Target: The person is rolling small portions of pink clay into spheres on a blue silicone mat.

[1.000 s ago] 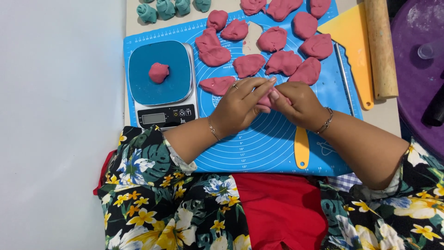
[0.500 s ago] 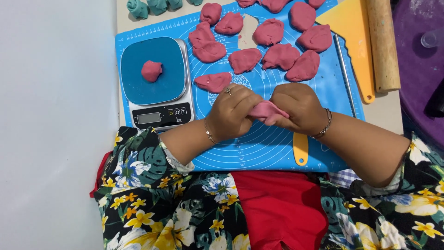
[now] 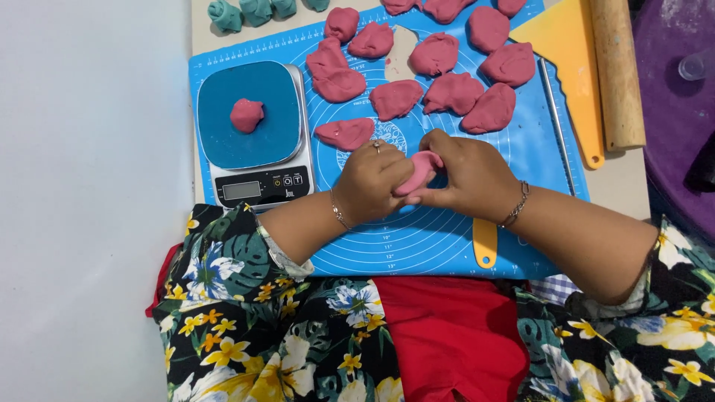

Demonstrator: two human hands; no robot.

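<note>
Both the left hand and right hand are pinched shut around one pink dough piece over the blue mat, scale sitting just left.

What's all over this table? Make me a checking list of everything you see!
Surface: blue mat on a pale table.
Job's things: pink dough piece pinched between both hands; more pink lumps on the mat; one pink lump on the kitchen scale.
Clutter: teal dough balls, yellow scraper, wooden rolling pin, thin metal rod.
Grippers: left hand and right hand both gripping the dough.
Cables: nothing seen.
Surroundings: white floor, purple round thing.
</note>
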